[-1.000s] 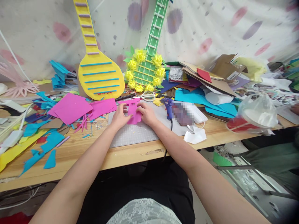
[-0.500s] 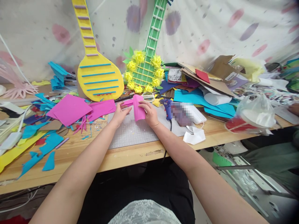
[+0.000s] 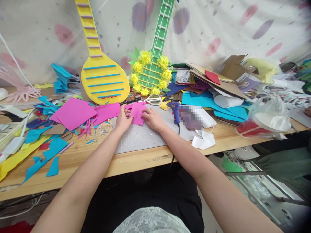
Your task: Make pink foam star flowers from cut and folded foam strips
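**A:** What could have gone wrong at the stage illustrated?

**B:** The pink piece (image 3: pixel 137 114) lay over the far half of the grey mat (image 3: pixel 136 142), itself resting on the wooden surface (image 3: pixel 134 163). I touched the piece at its left and right sides only; in my judgement, uneven pressure could have skewed or creased it, as it looked thin and pliable.

**B:** A second risk was the glue gun (image 3: pixel 175 113), on the right part of the mat. Its cord (image 3: pixel 179 130) appeared to pass beneath my right forearm (image 3: pixel 184 155), so a snag could have tugged it. Whether it was hot, I could not tell. The scissors (image 3: pixel 155 100), at the mat's far edge, might have been nudged.

**A:** And the hands?

**B:** They were apart, the piece between them. My left hand (image 3: pixel 124 119) was half open, its thumb at the piece's left edge. My right hand (image 3: pixel 152 119) was more curled, its fingertips at the right edge. Whether either pinched or merely pressed, I could not tell.
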`<state>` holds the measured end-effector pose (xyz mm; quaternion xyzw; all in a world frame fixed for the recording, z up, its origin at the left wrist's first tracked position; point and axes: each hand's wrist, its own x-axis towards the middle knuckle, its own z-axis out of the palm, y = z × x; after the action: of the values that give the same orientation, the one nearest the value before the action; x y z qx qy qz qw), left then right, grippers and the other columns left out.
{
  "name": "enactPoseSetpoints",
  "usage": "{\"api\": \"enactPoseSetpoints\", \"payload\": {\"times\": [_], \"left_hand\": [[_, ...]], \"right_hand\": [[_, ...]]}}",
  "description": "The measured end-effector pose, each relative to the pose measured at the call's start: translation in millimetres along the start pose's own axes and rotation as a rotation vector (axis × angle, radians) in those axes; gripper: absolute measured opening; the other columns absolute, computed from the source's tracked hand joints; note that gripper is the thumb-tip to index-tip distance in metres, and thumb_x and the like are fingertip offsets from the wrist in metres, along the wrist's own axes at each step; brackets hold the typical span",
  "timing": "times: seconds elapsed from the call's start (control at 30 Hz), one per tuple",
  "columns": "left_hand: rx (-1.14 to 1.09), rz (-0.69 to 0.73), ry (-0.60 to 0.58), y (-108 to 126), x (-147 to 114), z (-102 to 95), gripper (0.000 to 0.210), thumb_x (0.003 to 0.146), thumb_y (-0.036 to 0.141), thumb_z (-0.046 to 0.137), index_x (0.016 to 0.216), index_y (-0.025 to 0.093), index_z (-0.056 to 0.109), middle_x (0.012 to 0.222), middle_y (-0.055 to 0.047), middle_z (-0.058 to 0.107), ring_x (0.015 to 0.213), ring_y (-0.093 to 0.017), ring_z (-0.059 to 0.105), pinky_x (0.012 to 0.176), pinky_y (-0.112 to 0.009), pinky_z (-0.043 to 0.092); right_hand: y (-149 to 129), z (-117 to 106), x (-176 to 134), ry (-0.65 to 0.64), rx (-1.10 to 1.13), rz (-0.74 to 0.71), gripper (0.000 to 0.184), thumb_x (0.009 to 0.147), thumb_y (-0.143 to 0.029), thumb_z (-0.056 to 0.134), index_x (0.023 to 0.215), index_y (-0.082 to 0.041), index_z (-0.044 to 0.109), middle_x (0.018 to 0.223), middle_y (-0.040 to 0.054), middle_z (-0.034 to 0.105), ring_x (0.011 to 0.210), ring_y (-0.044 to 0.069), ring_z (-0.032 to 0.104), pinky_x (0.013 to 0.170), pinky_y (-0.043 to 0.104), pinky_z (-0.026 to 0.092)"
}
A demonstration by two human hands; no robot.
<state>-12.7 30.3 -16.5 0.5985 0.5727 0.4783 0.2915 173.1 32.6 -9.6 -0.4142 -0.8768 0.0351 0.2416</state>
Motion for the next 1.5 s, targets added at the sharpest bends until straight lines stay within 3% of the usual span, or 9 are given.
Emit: {"api": "enactPoseSetpoints", "payload": {"times": [0.17,0.23,0.43,0.73,0.97,1.2,1.5], "left_hand": [[0.338,0.192,0.109,3,-11,-6.4,0.058,0.068,0.013,0.063,0.122,0.021,0.043,0.111,-0.009,0.052,0.107,-0.024,0.05,0.094,-0.042,0.043],[0.419,0.242,0.084,7,-15,-12.1,0.048,0.068,0.015,0.064,0.113,0.022,0.049,0.112,-0.009,0.051,0.114,-0.026,0.045,0.1,-0.043,0.038],[0.528,0.246,-0.13,13,-22,-26.0,0.025,0.067,0.016,0.064,0.091,0.022,0.058,0.106,-0.006,0.05,0.111,-0.025,0.045,0.101,-0.042,0.035],[0.621,0.184,-0.235,14,-21,-29.4,0.014,0.069,0.021,0.062,0.083,0.022,0.061,0.1,-0.005,0.053,0.108,-0.025,0.046,0.098,-0.042,0.034],[0.67,0.155,-0.274,16,-22,-32.7,0.011,0.071,0.026,0.061,0.081,0.023,0.065,0.099,-0.005,0.053,0.107,-0.025,0.046,0.097,-0.044,0.033],[0.68,0.167,-0.309,17,-21,-34.8,0.013,0.072,0.026,0.06,0.084,0.024,0.066,0.099,-0.005,0.053,0.108,-0.025,0.046,0.097,-0.044,0.032],[0.699,0.159,-0.311,17,-21,-34.6,0.014,0.072,0.026,0.06,0.084,0.024,0.065,0.101,-0.005,0.054,0.11,-0.025,0.047,0.099,-0.045,0.031]], "right_hand": [[-2,-1,-1,-0.01,0.06,-0.084,0.026,0.086,-0.012,0.047,0.098,-0.019,0.068,0.112,0.0066,0.063,0.104,0.021,0.048,0.089,0.035,0.042],[-4,-2,-2,-0.029,0.091,-0.132,0.025,0.085,-0.01,0.048,0.096,-0.02,0.069,0.109,0.0053,0.065,0.103,0.021,0.048,0.09,0.035,0.042],[-7,-4,-3,-0.075,0.141,-0.13,0.017,0.084,-0.019,0.055,0.094,-0.018,0.068,0.098,0.0055,0.067,0.098,0.021,0.049,0.09,0.036,0.041],[-17,3,0,-0.057,0.229,-0.186,0.012,0.083,-0.025,0.06,0.09,-0.018,0.066,0.098,0.0062,0.065,0.097,0.019,0.05,0.089,0.033,0.039],[-17,12,6,-0.087,0.276,0.036,0.008,0.084,-0.022,0.057,0.085,-0.016,0.063,0.09,0.0055,0.064,0.089,0.017,0.052,0.086,0.031,0.038],[-23,17,12,-0.064,0.415,0.288,0.02,0.08,-0.02,0.058,0.1,-0.018,0.056,0.075,-0.0015,0.061,0.073,0.012,0.054,0.071,0.025,0.039],[-26,24,15,-0.032,0.356,0.376,0.022,0.075,-0.022,0.057,0.096,-0.02,0.053,0.072,-0.0028,0.06,0.071,0.013,0.055,0.068,0.026,0.04]]}}
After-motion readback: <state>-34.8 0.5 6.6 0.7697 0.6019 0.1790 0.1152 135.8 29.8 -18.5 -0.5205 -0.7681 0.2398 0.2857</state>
